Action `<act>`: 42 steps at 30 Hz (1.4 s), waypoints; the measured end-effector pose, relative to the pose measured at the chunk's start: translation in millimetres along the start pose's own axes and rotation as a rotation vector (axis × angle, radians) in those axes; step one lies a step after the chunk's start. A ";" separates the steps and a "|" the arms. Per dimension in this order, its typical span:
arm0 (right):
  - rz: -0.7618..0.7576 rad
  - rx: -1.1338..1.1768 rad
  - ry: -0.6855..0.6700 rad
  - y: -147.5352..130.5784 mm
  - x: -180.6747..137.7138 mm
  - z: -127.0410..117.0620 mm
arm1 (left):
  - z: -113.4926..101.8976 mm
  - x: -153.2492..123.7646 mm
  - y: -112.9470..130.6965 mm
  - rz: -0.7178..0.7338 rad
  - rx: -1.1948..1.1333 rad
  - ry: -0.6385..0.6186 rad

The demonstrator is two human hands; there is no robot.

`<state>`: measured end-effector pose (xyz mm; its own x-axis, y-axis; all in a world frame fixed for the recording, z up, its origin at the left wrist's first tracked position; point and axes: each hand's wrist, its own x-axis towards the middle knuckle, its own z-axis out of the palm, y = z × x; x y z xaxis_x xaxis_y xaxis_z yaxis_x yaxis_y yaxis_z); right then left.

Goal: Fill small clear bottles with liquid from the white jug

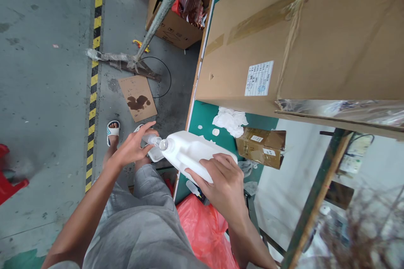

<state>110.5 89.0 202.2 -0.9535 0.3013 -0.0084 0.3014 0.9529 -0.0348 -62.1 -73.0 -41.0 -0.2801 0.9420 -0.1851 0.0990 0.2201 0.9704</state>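
A white plastic jug is tilted, its open mouth pointing left. My right hand is closed around the jug's handle side. My left hand has its fingers closed on a small clear bottle, whose neck is right by the jug's mouth. I cannot tell whether the two necks touch. Below the bottle's neck a translucent container part shows, partly hidden by the fingers. Any liquid passing between the two is too small to make out.
A green-topped table carries a large cardboard box, a crumpled white cloth and a small brown box. A red plastic bag is near my body. A metal pole stand and stained cardboard are on the floor.
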 end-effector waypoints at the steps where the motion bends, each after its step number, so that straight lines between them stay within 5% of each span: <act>1: -0.002 -0.001 0.000 -0.1 0.4 -0.1 | 0.0 0.1 0.0 -0.002 -0.003 0.000; 42: -0.030 -0.024 0.002 0.0 4.5 0.5 | 0.3 -0.2 -0.1 -0.022 0.003 0.005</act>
<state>106.3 90.4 201.7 -0.9621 0.2728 -0.0057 0.2728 0.9620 -0.0106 -61.7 -73.2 -41.1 -0.2872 0.9357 -0.2050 0.0954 0.2409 0.9658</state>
